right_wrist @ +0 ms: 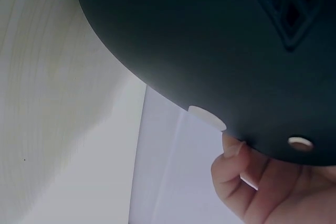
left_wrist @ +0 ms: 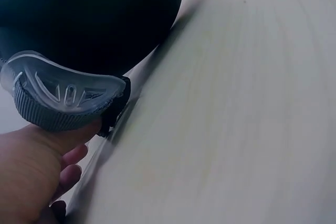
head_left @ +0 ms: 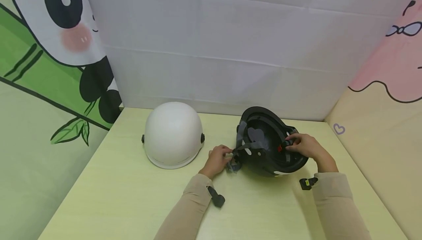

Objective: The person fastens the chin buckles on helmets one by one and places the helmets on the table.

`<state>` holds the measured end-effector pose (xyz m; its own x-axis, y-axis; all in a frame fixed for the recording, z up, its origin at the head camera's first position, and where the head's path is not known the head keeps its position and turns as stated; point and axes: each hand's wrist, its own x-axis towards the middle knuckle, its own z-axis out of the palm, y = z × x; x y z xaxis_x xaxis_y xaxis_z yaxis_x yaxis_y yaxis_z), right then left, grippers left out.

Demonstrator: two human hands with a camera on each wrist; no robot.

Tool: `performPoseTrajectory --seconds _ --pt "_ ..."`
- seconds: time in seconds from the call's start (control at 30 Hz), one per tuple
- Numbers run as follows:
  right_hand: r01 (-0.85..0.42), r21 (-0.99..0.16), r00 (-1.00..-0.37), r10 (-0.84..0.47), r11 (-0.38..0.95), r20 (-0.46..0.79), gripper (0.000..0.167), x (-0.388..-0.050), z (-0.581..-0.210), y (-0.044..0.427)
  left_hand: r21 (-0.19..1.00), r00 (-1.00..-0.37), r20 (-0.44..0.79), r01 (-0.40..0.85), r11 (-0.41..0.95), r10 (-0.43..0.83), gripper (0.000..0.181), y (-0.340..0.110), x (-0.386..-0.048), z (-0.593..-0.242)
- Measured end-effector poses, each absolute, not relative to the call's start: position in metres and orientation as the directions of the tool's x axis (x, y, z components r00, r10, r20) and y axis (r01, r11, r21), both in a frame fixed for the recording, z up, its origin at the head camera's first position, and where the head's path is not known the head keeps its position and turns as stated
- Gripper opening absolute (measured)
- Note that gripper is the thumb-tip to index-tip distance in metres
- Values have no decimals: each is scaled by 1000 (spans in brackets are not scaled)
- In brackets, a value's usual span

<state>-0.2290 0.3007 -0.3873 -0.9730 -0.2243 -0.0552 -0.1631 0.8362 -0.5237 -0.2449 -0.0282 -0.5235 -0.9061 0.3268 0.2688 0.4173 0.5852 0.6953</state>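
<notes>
A black helmet (head_left: 263, 165) lies upturned on the table, its dark lining and straps showing. At its left side, my left hand (head_left: 215, 160) pinches the grey chin strap (left_wrist: 50, 113), which carries a clear plastic chin cup (left_wrist: 68, 90). Over the helmet's right rim reaches my right hand (head_left: 304, 145), its fingers gripping a black buckle (head_left: 288, 143) with a red part inside the shell. In the right wrist view, the smooth shell (right_wrist: 173, 35) covers most of the picture and hides the buckle, while bent fingers (right_wrist: 231, 169) show beneath the rim.
Left of the black helmet, a white helmet (head_left: 173, 135) sits dome up on the pale table (head_left: 132, 207). A white sheet (head_left: 230, 49) hangs along the back edge. Printed panels with cartoon figures stand at both sides.
</notes>
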Motion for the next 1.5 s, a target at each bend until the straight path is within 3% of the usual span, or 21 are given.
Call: performPoseTrajectory --seconds 0.43,0.9,1.27,1.5 --pt "-174 -540 -973 -228 823 -33 39 -229 -388 301 823 -929 224 342 454 294 23 -36 -242 -520" --pt "-191 -545 -973 -232 817 -5 38 -227 -386 297 867 -942 264 326 376 209 26 -45 -237 -517" --pt "-196 -556 -974 -227 808 15 37 -228 -387 300 944 -955 281 293 152 92 27 -52 -236 -511" --pt "-231 -578 -970 -232 783 74 35 -228 -388 298 974 -974 223 221 -53 49 28 -57 -231 -498"
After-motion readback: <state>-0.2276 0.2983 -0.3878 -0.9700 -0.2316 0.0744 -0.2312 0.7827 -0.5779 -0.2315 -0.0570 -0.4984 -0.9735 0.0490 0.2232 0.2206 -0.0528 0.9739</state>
